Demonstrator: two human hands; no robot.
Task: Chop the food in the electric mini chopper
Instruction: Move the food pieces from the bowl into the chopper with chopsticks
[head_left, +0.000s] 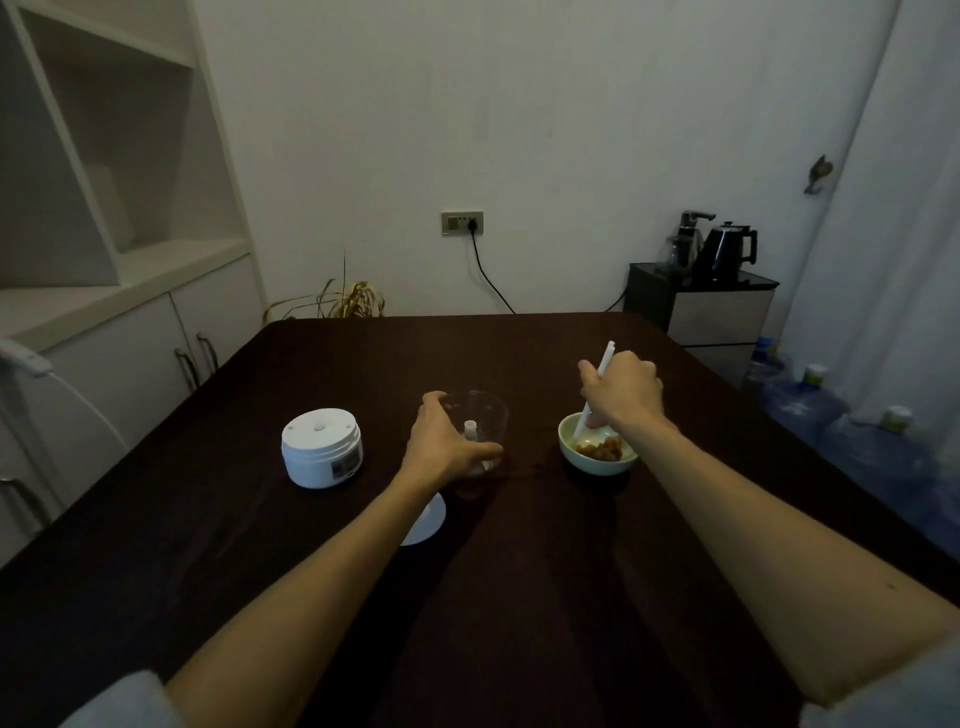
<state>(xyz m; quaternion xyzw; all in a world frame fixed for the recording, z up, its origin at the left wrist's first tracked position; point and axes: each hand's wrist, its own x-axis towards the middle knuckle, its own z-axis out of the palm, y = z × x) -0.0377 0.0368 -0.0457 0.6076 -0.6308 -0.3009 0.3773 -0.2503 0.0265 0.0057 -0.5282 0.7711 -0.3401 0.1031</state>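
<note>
- Landmark: the clear chopper cup (480, 423) stands near the middle of the dark table (519, 597); its white blade post (470, 431) shows upright inside; no food is visible in it.
- The left hand (445, 448) wraps the near left wall of the cup, fingers curled around it; if that hold slackens, the light cup could slide or tip while food goes in.
- Right of the cup, close by, sits a pale green bowl (597, 450) holding brown food pieces (599, 448); the right hand (622, 392) is closed around a white spoon (597, 387) whose tip sits in the bowl.
- Risk: pieces may drop onto the table across the gap between bowl and cup; an overfull spoon would cause it.
- Risk: food lodged on the post could stop the top seating.
- Left of the cup stands the white motor unit (322, 448), apart and unattached; a white disc (426, 517), probably a lid, lies just nearer than the cup, partly hidden by the forearm; chopping cannot begin until the unit is fitted.
</note>
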